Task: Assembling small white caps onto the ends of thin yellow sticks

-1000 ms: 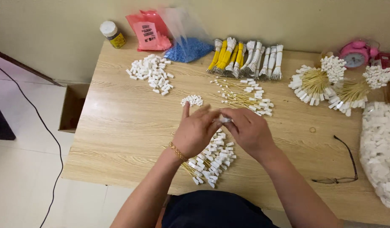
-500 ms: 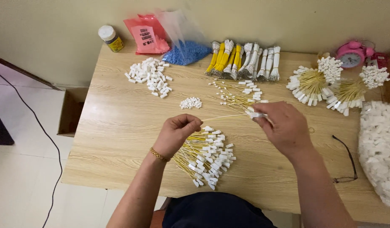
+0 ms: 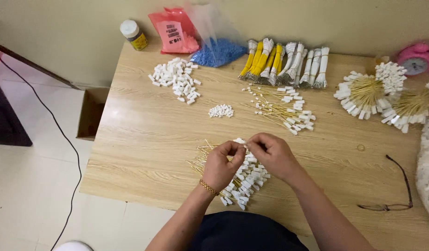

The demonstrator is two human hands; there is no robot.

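Heap of yellow wires with white end plugs (image 3: 244,179), lying fanned on wooden table, partly under hands

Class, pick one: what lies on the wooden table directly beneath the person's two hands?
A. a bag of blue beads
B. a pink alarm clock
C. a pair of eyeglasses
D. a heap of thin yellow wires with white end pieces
D: the left hand and right hand meet above the heap of yellow wires with white end pieces; the eyeglasses lie far to the right.

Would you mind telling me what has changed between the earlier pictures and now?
The right hand, which had reached right toward the loose wires, has come back to meet the left hand over the near pile of tagged wires; both pinch something small and white. The piles on the table stayed put.
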